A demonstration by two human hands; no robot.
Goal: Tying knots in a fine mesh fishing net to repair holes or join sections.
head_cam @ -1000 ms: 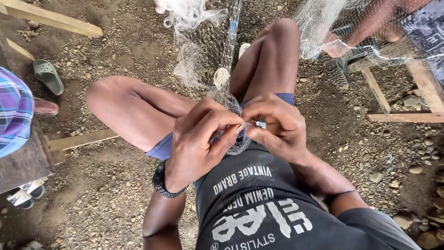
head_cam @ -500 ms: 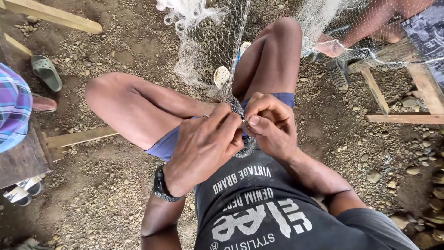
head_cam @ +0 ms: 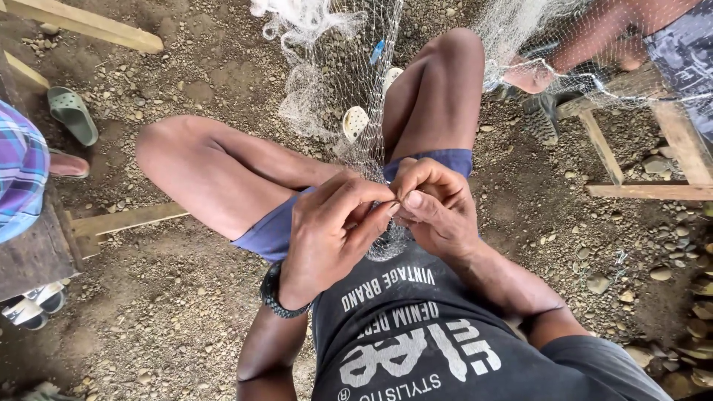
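Pinching fishing net point(head_cam: 349, 89) between both hands point(head_cam: 386, 215)

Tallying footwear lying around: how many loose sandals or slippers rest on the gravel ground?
3: green rubber slipper upper left, white strapped sandal lower left, dark sandal under the net upper right; others may be hidden.

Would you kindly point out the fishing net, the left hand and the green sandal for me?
fishing net point(head_cam: 349, 82), head view, on the mesh stretched above the knees.
left hand point(head_cam: 327, 238), head view, on the back of the hand.
green sandal point(head_cam: 73, 113), head view, on its upper strap.
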